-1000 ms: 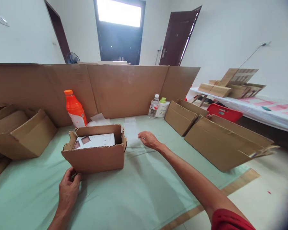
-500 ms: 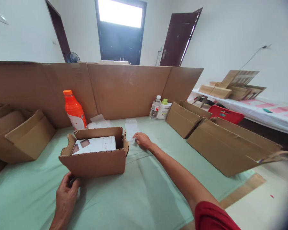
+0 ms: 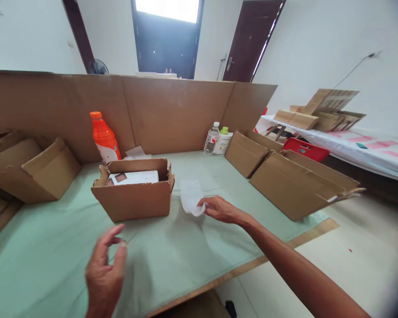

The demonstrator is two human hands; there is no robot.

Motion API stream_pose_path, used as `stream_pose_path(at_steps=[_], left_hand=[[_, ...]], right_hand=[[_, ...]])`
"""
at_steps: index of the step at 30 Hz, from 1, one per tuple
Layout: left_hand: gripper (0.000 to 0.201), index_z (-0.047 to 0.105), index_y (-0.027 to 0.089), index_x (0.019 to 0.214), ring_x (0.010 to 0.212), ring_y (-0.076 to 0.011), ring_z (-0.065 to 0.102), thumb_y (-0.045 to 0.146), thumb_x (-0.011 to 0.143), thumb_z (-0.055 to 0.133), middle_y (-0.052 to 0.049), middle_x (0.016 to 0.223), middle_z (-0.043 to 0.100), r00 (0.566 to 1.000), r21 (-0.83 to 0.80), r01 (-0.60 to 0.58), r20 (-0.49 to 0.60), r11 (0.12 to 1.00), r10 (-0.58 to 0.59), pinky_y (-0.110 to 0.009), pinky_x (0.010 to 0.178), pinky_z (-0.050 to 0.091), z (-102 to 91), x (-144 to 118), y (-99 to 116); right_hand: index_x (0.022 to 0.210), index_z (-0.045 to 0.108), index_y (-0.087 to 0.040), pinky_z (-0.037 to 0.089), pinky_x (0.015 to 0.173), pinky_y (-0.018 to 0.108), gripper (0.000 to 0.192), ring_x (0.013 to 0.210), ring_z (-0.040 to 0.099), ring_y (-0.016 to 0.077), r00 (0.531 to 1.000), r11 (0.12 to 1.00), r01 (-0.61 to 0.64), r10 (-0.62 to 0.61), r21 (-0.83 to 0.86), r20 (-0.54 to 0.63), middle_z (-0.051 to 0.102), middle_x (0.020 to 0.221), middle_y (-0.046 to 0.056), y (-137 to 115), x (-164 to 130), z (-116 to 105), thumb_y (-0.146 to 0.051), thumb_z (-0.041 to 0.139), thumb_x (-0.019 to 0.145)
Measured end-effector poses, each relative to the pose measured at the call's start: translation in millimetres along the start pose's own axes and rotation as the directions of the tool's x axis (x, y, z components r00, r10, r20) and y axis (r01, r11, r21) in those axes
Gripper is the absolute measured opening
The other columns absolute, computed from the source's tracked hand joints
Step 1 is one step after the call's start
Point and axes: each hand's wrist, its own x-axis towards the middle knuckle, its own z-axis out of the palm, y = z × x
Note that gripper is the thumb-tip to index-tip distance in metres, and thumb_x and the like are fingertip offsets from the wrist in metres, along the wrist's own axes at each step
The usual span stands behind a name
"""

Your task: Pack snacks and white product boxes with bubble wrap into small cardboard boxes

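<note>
Pinched at its near right corner, a thin translucent white sheet (image 3: 191, 195), perhaps packing foam, is in my right hand (image 3: 220, 209). The sheet is partly lifted off the green cloth. My left hand (image 3: 106, 265) is in the air near the front, thumb and fingers apart, holding nothing. Just beyond it stands an open cardboard box (image 3: 134, 202) with a white box (image 3: 137, 177) lying inside. More white sheets (image 3: 136, 153) lie behind that cardboard box, partly hidden by it.
An orange bottle (image 3: 104, 134), a clear water bottle (image 3: 212, 139) and a white bottle with a green cap (image 3: 223, 142) stand before a cardboard screen (image 3: 179, 115). Open cardboard boxes sit at left (image 3: 51, 170) and right (image 3: 285, 187). The table's edge (image 3: 252, 263) runs along the front right.
My right hand has drawn the white sheet toward me and slightly right, lifting it. My left hand has come away from the cardboard box and opened. The view has tilted down.
</note>
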Motion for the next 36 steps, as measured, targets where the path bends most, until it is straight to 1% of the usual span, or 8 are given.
stream_pose_path(at_steps=[5, 10, 13, 15, 18, 27, 31, 36], left_hand=[[0.057, 0.051, 0.021, 0.138, 0.126, -0.0259, 0.055, 0.020, 0.082, 0.059, -0.012, 0.136, 0.060, 0.823, -0.259, -0.253, 0.448, 0.932, 0.348, -0.042, 0.106, 0.044, 61.3, -38, 37], [0.072, 0.040, 0.017, 0.147, 0.113, -0.0249, 0.062, 0.019, 0.078, 0.059, -0.011, 0.121, 0.067, 0.743, -0.188, -0.035, 0.653, 0.982, 0.151, -0.041, 0.099, 0.048, 120.3, -28, 55], [0.062, 0.045, 0.016, 0.143, 0.092, -0.0215, 0.067, 0.018, 0.082, 0.053, -0.007, 0.103, 0.071, 0.750, -0.035, 0.039, 0.662, 0.999, -0.006, -0.034, 0.086, 0.051, 141.4, -13, 58], [0.061, 0.046, 0.015, 0.142, 0.088, -0.0205, 0.067, 0.017, 0.081, 0.052, -0.006, 0.100, 0.071, 0.756, 0.005, 0.044, 0.654, 0.999, -0.037, -0.031, 0.081, 0.050, 151.5, -4, 57], [0.060, 0.048, 0.017, 0.138, 0.085, -0.0202, 0.068, 0.016, 0.079, 0.054, -0.004, 0.097, 0.072, 0.758, 0.034, 0.039, 0.651, 0.999, -0.052, -0.030, 0.078, 0.050, 162.2, 5, 54], [0.068, 0.037, 0.014, 0.148, 0.124, -0.0294, 0.057, 0.026, 0.085, 0.059, -0.017, 0.137, 0.058, 0.832, 0.003, -0.174, 0.535, 0.985, 0.146, -0.045, 0.106, 0.043, 146.0, -4, 47], [0.059, 0.045, 0.019, 0.143, 0.132, -0.0297, 0.048, 0.021, 0.086, 0.057, -0.015, 0.139, 0.057, 0.713, -0.157, -0.435, 0.541, 0.887, 0.446, -0.049, 0.112, 0.038, 121.0, -16, 41], [0.059, 0.046, 0.021, 0.145, 0.101, -0.0237, 0.062, 0.014, 0.086, 0.046, -0.010, 0.115, 0.068, 0.691, -0.167, -0.230, 0.665, 0.959, 0.282, -0.042, 0.094, 0.050, 100.6, -35, 41]], right_hand=[[0.105, 0.074, -0.018, 0.037, 0.059, 0.023, 0.032, 0.062, 0.054, 0.0126, 0.990, 0.961, 0.074, -0.103, 0.266, 0.094, 0.067, 0.072, -0.001, -12, -38, 9, -0.014, 0.053, 0.080], [0.114, 0.069, -0.019, 0.044, 0.065, 0.025, 0.035, 0.073, 0.062, 0.0156, 0.978, 0.938, 0.120, -0.168, 0.325, 0.125, 0.072, 0.088, 0.001, -13, -33, 13, -0.019, 0.057, 0.081], [0.132, 0.059, -0.021, 0.050, 0.085, 0.035, 0.050, 0.105, 0.065, 0.0240, 0.979, 0.948, 0.130, -0.076, 0.289, -0.191, 0.069, 0.122, 0.009, -3, -38, 13, -0.032, 0.065, 0.083], [0.133, 0.057, -0.021, 0.047, 0.097, 0.042, 0.050, 0.118, 0.060, 0.0268, 0.899, 0.966, 0.133, -0.025, 0.220, -0.437, 0.065, 0.131, 0.012, 3, -49, 16, -0.036, 0.066, 0.086], [0.125, 0.061, -0.023, 0.046, 0.099, 0.043, 0.035, 0.115, 0.062, 0.0257, 0.838, 0.978, 0.193, -0.123, 0.078, -0.531, 0.068, 0.124, 0.010, 6, -71, 28, -0.031, 0.061, 0.091], [0.121, 0.063, -0.019, 0.045, 0.090, 0.043, 0.033, 0.110, 0.061, 0.0277, 0.915, 0.952, 0.218, -0.275, -0.214, -0.296, 0.068, 0.122, 0.013, -3, -54, 79, -0.013, 0.060, 0.088], [0.112, 0.068, -0.018, 0.044, 0.085, 0.040, 0.024, 0.096, 0.065, 0.0244, 0.909, 0.967, 0.219, -0.250, -0.126, -0.335, 0.074, 0.104, 0.011, -2, -51, 78, -0.013, 0.054, 0.093], [0.119, 0.068, -0.022, 0.049, 0.090, 0.039, 0.028, 0.099, 0.069, 0.0232, 0.961, 0.957, 0.197, -0.145, 0.214, -0.236, 0.076, 0.110, 0.008, -10, -71, 76, -0.026, 0.052, 0.096]])
